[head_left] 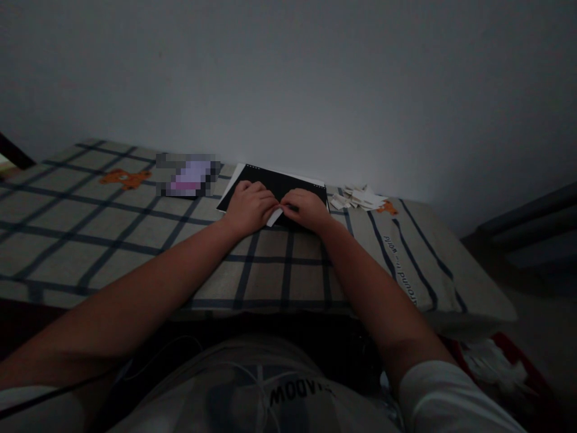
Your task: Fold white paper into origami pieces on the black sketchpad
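Pinching a small white paper strip [274, 218] between the fingertips of left hand [251, 207] and right hand [307, 207], both narrowed to a tight grip and almost meeting at the strip. Holding it over the near part of a black sheet [282, 179], punched with small holes along the far edge and laid over white paper [236, 173]; cannot tell whether touching. Finding just to the right a loose heap of white strips [358, 197], partly over an orange bear print [388, 208]. Seeing to the left, near but apart, a flat purple and pink item [189, 175], blurred by pixels, then farther left another orange bear figure [125, 178]. Noting beneath everything a pale tablecloth [269, 282] with dark blue checks, turning to stripes at the right end and draping over the near edge. Meeting, behind the far edge, a bare grey wall [288, 78] in dim light, and, low at the right, a red bin [536, 361] with crumpled white stuff inside. Reading "around" and "world" on the cloth at the right, with the middle word unclear. Making out upside down "ADOW" on the shirt [297, 394], with the start too blurred to read.
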The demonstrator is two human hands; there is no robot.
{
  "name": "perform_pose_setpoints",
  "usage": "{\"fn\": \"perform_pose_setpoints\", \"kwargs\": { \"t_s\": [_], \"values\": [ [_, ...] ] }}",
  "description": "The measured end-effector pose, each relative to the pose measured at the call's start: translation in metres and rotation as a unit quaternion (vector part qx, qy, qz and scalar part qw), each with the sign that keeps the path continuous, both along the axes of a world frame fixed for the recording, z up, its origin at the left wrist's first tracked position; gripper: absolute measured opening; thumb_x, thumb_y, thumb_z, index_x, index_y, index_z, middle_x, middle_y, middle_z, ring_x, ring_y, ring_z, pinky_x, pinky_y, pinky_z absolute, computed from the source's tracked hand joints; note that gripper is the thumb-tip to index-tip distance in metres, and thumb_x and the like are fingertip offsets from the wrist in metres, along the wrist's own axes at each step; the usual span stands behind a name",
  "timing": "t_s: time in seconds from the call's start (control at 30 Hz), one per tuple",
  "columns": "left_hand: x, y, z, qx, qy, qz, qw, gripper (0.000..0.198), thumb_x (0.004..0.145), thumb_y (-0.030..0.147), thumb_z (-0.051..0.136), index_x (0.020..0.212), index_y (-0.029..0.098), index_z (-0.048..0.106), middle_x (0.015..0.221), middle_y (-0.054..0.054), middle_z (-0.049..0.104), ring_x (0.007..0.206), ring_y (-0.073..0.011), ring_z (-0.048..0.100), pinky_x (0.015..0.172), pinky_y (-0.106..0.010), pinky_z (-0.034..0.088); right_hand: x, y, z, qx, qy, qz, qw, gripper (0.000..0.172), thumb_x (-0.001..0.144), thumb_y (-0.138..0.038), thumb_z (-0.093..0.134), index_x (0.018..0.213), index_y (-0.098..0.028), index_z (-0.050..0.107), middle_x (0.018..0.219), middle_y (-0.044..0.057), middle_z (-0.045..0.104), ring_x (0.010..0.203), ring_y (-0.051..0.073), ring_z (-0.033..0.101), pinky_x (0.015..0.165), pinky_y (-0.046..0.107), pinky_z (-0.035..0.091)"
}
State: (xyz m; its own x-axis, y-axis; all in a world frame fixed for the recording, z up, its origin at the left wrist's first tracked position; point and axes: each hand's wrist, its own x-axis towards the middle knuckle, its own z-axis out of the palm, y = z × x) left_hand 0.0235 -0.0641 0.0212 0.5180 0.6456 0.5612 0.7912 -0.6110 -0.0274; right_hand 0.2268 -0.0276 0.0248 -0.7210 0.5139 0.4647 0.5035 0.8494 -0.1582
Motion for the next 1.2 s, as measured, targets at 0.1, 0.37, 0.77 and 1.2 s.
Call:
{"fn": "perform_pose_setpoints", "kwargs": {
  "t_s": [0.1,0.37,0.77,1.2],
  "values": [
    [-0.003,0.004,-0.002,0.001,-0.005,-0.001,1.0,0.031,0.099,0.038,0.045,0.097,0.027,0.074,0.103,-0.004,0.076,0.102,-0.0278,0.055,0.087,-0.05,0.034,0.001,-0.001,0.002,-0.034,0.025,0.01,0.999,0.022,0.094,-0.024,0.048,0.093,-0.016,0.069,0.096,0.01,0.069,0.093,0.021,0.059,0.088,0.033,0.043],
    [-0.01,0.013,-0.007,-0.033,-0.039,-0.041,0.998,0.034,0.099,0.043,0.046,0.101,0.026,0.075,0.106,-0.004,0.075,0.103,-0.0256,0.057,0.087,-0.045,0.038,0.002,0.001,0.001,-0.106,0.075,0.022,0.991,0.021,0.093,-0.025,0.048,0.089,-0.017,0.067,0.093,0.008,0.068,0.091,0.02,0.06,0.087,0.033,0.044],
    [-0.011,0.009,-0.006,-0.04,-0.065,-0.045,0.996,0.037,0.098,0.043,0.045,0.097,0.024,0.076,0.101,-0.006,0.075,0.101,-0.0254,0.058,0.088,-0.045,0.039,0.003,0.0,0.001,-0.142,0.116,0.006,0.983,0.02,0.09,-0.031,0.055,0.088,-0.017,0.069,0.087,0.006,0.069,0.084,0.018,0.06,0.08,0.032,0.044],
    [-0.01,0.011,-0.006,0.005,-0.114,0.003,0.993,0.025,0.091,0.041,0.058,0.091,0.023,0.076,0.097,-0.008,0.072,0.097,-0.0257,0.059,0.085,-0.041,0.04,0.005,0.003,-0.005,0.037,0.1,0.008,0.994,0.013,0.091,-0.019,0.054,0.084,-0.017,0.065,0.088,0.008,0.065,0.088,0.02,0.057,0.081,0.034,0.044]
  ]
}}
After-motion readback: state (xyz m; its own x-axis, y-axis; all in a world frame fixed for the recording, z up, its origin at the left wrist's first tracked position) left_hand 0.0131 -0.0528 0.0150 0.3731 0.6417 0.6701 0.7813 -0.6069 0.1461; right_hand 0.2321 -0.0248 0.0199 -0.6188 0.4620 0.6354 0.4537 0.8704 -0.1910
